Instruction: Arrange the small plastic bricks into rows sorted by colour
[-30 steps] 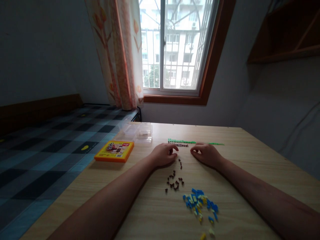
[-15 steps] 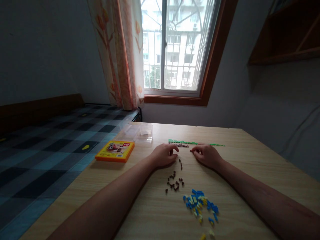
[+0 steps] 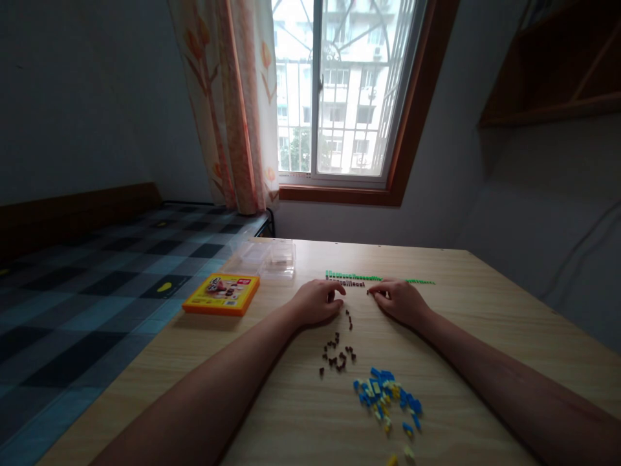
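Resting beside dark brick row (image 3: 347,283), left hand (image 3: 317,301) curled, unmoved, right hand (image 3: 398,299) pinched shut, edged closer.

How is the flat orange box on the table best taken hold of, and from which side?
The orange box lies flat on the table, so only its thin rim offers a grip. Probably pinch its near right corner, coming from the right; the left hand is closest.

Brick row (image 3: 347,283) behind loose bricks (image 3: 337,356), box (image 3: 222,293) at left
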A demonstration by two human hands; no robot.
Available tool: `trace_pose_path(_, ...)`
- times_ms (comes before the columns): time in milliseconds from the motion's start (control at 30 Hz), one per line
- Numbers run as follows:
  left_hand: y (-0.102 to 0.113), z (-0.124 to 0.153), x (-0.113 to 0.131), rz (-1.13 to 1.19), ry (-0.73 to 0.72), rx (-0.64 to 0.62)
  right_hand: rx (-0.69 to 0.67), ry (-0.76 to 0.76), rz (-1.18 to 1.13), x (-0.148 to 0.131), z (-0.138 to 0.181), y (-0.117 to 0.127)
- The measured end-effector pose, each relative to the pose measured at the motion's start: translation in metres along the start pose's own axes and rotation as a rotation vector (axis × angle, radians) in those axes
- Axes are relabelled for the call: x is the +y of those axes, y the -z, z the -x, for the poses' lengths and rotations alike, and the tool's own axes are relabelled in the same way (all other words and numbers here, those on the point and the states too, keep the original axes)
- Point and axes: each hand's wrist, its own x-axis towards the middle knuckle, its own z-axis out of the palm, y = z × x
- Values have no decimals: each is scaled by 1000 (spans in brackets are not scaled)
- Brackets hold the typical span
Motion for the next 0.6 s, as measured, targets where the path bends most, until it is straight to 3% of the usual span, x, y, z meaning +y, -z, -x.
trace_pose_path(600,-1,0,0,-5,1,-5,20,34,-24,-5,3,2)
